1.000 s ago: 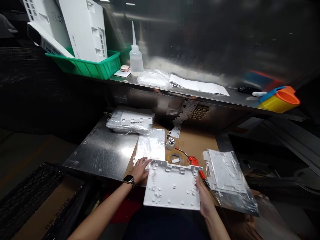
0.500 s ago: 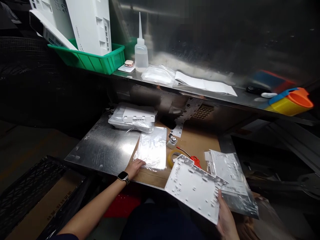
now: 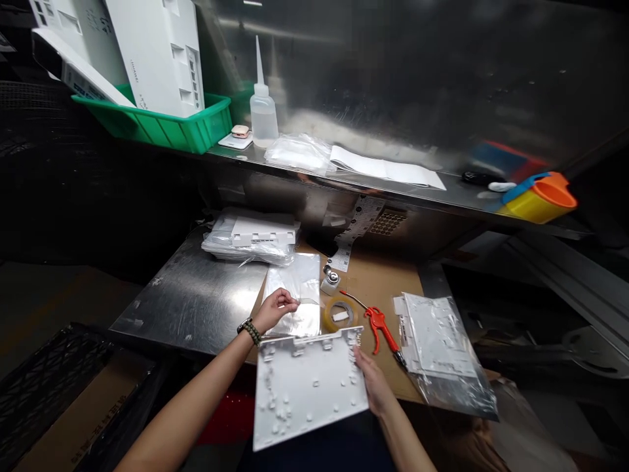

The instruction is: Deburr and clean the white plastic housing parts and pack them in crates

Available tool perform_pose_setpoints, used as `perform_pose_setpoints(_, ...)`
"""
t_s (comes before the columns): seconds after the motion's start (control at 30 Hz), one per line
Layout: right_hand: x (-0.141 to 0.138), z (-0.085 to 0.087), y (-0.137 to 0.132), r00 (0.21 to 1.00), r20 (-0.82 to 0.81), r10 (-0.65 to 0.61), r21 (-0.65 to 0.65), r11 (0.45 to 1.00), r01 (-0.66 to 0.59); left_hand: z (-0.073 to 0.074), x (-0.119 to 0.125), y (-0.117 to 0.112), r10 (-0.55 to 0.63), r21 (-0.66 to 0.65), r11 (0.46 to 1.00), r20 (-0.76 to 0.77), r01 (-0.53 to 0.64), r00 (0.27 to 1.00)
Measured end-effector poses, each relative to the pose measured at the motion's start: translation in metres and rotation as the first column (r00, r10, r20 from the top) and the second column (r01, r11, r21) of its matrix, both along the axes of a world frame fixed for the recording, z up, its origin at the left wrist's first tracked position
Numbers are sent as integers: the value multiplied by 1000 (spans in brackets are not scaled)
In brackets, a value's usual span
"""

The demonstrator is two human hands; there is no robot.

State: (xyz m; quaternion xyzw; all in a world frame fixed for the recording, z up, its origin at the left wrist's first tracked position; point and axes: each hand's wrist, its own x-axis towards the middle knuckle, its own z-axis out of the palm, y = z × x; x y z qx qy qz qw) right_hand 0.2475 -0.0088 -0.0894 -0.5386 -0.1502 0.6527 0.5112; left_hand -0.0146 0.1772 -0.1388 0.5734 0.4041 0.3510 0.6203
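My right hand (image 3: 373, 380) grips the right edge of a white plastic housing panel (image 3: 314, 387), whose clips and posts face up. It is held tilted in front of the table's near edge. Above a stack of clear plastic bags (image 3: 307, 269), my left hand (image 3: 275, 309) is closed in a pinch on the lifted edge of the top plastic bag. Right of the bags lie a roll of yellowish tape (image 3: 352, 314) and a red air blow gun (image 3: 386, 328). A small dispenser bottle with a metal top (image 3: 331, 282) stands behind the tape.
Bagged white panels (image 3: 437, 334) lie at the right of the table, and a white housing on wrapped bags (image 3: 263, 231) at the back left. The shelf holds a green bin (image 3: 196, 134) of white devices, a squeeze bottle (image 3: 264, 118) and a yellow-orange cup (image 3: 538, 203).
My left hand has risen from the bags' near edge and pinched the top one. My right hand has brought the panel left and turned it, uncovering the tape and blow gun.
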Motion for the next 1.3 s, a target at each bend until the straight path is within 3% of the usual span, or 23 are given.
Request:
perform_pose_setpoints(0.13,-36,14,25,985,-66,156,76,986,-151,16,21,-14,-61,19,998,55,60,997)
perform_pose_setpoints(0.23,-45,20,36,973,-67,219,107,972,-211,15,35,-27,-109,37,994,69,107,992)
perform_pose_setpoints(0.33,-39,18,37,970,-61,237,93,969,-231,7,40,-39,-90,46,995,78,86,993)
perform_pose_setpoints(0.53,-10,1,24,973,-84,216,38,976,-214,-15,34,-60,65,63,996,44,-68,997)
perform_pose_setpoints(0.67,-6,-7,23,960,-109,257,19,966,-256,-20,42,-73,157,101,983,-40,-152,987)
perform_pose_setpoints(0.93,0,6,31,919,-139,368,58,930,-364,0,56,-88,354,173,928,-138,-330,925)
perform_pose_setpoints(1.13,26,15,33,914,-117,389,52,921,-386,25,68,-95,287,98,955,-65,-280,956)
perform_pose_setpoints(1.3,35,11,34,907,-102,408,47,913,-405,27,89,-101,268,23,963,-20,-268,963)
